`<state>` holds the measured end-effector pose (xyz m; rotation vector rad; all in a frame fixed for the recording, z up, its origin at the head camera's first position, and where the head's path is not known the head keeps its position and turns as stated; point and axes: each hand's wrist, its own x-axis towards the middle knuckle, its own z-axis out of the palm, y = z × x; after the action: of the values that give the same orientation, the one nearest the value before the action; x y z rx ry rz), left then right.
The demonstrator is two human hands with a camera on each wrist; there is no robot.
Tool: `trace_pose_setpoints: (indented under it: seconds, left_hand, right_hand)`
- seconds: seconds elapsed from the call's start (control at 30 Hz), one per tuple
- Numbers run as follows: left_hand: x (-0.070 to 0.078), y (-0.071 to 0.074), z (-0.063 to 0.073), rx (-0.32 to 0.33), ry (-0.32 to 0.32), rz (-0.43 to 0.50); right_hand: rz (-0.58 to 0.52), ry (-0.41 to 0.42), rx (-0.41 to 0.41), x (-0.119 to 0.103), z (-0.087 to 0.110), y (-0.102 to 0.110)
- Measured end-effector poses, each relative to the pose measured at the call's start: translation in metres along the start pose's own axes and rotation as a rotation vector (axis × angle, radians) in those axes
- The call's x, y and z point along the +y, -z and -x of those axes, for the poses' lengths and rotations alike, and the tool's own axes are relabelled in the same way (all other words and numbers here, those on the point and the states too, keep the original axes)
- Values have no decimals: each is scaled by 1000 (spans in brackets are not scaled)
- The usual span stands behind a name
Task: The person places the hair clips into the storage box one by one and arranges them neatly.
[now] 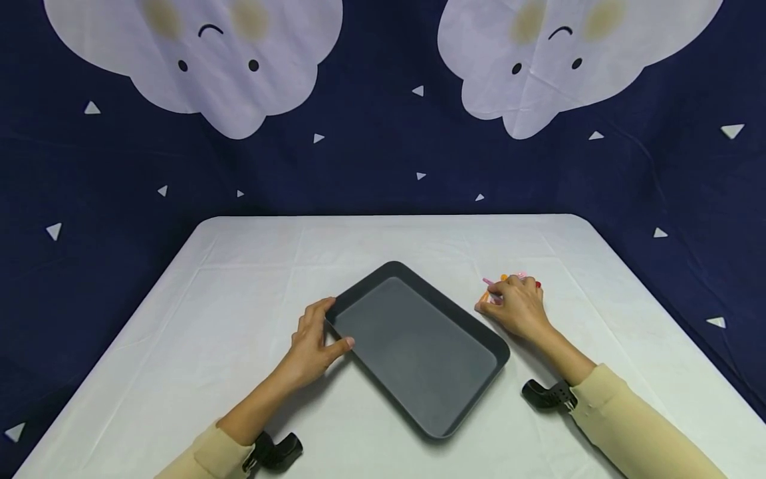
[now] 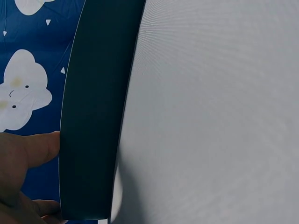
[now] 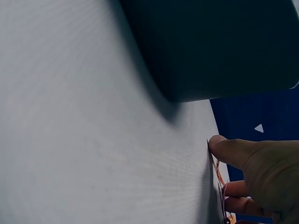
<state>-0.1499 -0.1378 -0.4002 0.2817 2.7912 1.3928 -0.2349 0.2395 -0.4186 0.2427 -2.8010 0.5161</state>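
A dark grey rectangular baking tray [image 1: 419, 346] lies turned at an angle on the white-covered table. My left hand [image 1: 314, 346] holds its left corner, the thumb at the rim of one side and the fingers along the other. The left wrist view shows that thumb [image 2: 44, 147] against the tray's dark outer wall [image 2: 93, 116]. Right of the tray, my right hand [image 1: 517, 306] pinches at a small cluster of thin colourful pieces [image 1: 504, 277], pink, orange and red. Its fingers hide most of them; thin orange and purple edges show by the thumb [image 3: 229, 149] in the right wrist view. I cannot tell their kind.
The table [image 1: 251, 266] has a white cloth and rounded far corners. Behind it hangs a dark blue curtain [image 1: 371, 179] with white clouds and small triangles. Black wrist devices [image 1: 278, 452] sit at both sleeve cuffs. The tray's near right corner lies close to the right forearm.
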Motion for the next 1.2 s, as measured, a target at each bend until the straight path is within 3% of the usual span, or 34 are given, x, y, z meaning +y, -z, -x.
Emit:
trace_pose_setpoints:
  seconds: [0.5,0.87,1.2]
  left_hand:
    - [2,-5,1,18,-26,-1]
    - [2,-4,1,27,-34,-2]
    - [1,-4,1,45,-55,-6]
  right_hand:
    - [-74,-7,-31,-11,-6,17]
    - [-111,76,-40,-30,-15,41]
    - [-212,184,-92,-55,-21,45]
